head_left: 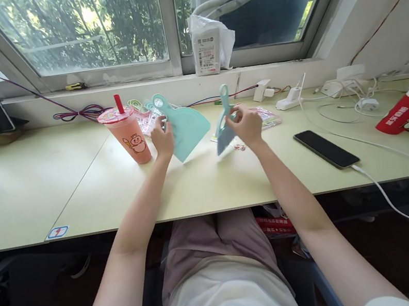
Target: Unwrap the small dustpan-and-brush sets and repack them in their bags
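My left hand (162, 136) is closed around the handle side of a small teal dustpan (189, 127), a flat fan-shaped piece with a ringed handle, tilted above the desk. In my right hand (247, 124), the fingers pinch a small hand brush (225, 136) with a teal ringed handle and a darker grey-blue lower part pointing down to the left. The two pieces are held apart, side by side. Just left of my left hand stands a pink drink cup (134, 141) with a red straw. Small red-and-white stickers or charms (240, 146) lie under my right hand.
Clear plastic packets (267, 116) lie behind my hands. To the right are a black phone (326, 149) on a white cable, a power strip with chargers (289, 99) and a tipped red cup (405, 111). A white box (207, 50) stands on the sill.
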Demonstrator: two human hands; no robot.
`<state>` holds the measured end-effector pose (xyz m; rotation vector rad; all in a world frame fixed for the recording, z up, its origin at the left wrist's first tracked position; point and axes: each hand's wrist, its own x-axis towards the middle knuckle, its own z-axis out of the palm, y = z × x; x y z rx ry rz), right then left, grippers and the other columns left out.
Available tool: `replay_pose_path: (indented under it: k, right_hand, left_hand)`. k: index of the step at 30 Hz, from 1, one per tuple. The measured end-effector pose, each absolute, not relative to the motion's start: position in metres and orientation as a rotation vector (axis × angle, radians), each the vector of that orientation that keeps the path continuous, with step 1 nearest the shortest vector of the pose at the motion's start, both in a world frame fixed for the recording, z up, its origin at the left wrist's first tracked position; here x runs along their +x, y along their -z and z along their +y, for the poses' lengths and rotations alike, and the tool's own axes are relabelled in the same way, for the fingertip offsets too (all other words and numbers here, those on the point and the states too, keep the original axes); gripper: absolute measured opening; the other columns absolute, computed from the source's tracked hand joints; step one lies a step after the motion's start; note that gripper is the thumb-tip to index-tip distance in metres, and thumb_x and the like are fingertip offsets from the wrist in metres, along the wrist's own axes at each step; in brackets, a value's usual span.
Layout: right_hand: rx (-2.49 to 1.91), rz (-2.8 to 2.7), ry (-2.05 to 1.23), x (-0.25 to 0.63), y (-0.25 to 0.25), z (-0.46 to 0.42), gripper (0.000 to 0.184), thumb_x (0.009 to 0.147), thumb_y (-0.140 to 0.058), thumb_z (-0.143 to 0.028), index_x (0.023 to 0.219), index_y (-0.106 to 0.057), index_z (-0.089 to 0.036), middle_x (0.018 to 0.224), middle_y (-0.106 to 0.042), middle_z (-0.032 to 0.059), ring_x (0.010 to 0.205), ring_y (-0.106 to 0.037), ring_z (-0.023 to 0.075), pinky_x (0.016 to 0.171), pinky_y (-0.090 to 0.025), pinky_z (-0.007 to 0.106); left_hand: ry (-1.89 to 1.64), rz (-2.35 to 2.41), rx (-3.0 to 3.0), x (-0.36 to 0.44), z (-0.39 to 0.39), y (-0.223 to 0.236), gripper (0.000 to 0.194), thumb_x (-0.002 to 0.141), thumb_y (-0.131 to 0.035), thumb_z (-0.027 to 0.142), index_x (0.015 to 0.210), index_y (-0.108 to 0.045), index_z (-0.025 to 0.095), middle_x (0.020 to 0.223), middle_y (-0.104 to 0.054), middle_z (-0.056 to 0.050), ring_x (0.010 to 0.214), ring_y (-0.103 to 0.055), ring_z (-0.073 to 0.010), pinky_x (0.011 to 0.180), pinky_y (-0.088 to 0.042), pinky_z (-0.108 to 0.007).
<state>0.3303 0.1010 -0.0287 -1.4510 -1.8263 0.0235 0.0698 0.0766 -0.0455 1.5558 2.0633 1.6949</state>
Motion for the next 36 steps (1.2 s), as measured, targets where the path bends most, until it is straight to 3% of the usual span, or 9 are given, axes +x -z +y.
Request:
replay_pose_path:
  k: [5, 10, 17, 23, 36]
  right_hand:
    - [-1.377, -1.990, -0.093, 0.291, 0.037, 0.076, 0.027, 0.097, -0.060, -0.046, 0.100, -0.072, -0.022, 0.077, -0.071, 0.0038, 0.080, -0.067, 0.0234, 0.073, -0.042, 0.030]
    - [-1.310, -2.039, -0.076, 0.294, 0.043, 0.073, 0.034, 0.103, -0.048, -0.045, 0.099, -0.073, -0.022, 0.079, -0.070, 0.0051, 0.080, -0.066, 0.0226, 0.074, -0.041, 0.030]
    - [-1.188, -1.862, -0.171, 0.307, 0.033, 0.080, 0.041, 0.097, -0.060, -0.053, 0.124, -0.070, -0.025, 0.128, -0.070, 0.0098, 0.121, -0.061, 0.0284, 0.099, -0.044, 0.036]
    - [-0.909, -1.755, -0.738, 0.310, 0.048, 0.104, 0.043, 0.083, -0.074, -0.058, 0.099, -0.079, -0.019, 0.106, -0.079, 0.0088, 0.103, -0.072, 0.0260, 0.091, -0.055, 0.035]
    - [-0.929, -1.551, -0.911, 0.306, 0.053, 0.106, 0.048, 0.066, -0.085, -0.062, 0.089, -0.079, -0.020, 0.094, -0.079, 0.0057, 0.093, -0.074, 0.0237, 0.086, -0.058, 0.036]
  left_hand:
    - [-1.439, 1.881, 1.910, 0.109, 0.059, 0.047, 0.030, 0.099, -0.049, 0.037, 0.119, -0.068, 0.024, 0.110, -0.075, -0.007, 0.101, -0.069, -0.0244, 0.087, -0.048, -0.032]
    - [-1.331, 1.750, 2.126, 0.129, 0.050, 0.048, 0.036, 0.095, -0.061, 0.045, 0.122, -0.067, 0.022, 0.117, -0.074, -0.008, 0.108, -0.068, -0.0281, 0.089, -0.047, -0.033]
    - [-1.326, 1.631, 2.172, 0.125, 0.052, 0.048, 0.032, 0.096, -0.056, 0.040, 0.119, -0.070, 0.022, 0.106, -0.075, -0.006, 0.098, -0.067, -0.0241, 0.086, -0.047, -0.031]
    - [-1.324, 1.558, 2.129, 0.131, 0.050, 0.047, 0.032, 0.093, -0.057, 0.038, 0.115, -0.072, 0.020, 0.097, -0.075, -0.004, 0.089, -0.065, -0.0218, 0.083, -0.047, -0.030]
    - [-1.422, 1.393, 1.907, 0.131, 0.057, 0.051, 0.030, 0.087, -0.063, 0.039, 0.108, -0.072, 0.019, 0.093, -0.075, -0.005, 0.087, -0.068, -0.0207, 0.078, -0.050, -0.030]
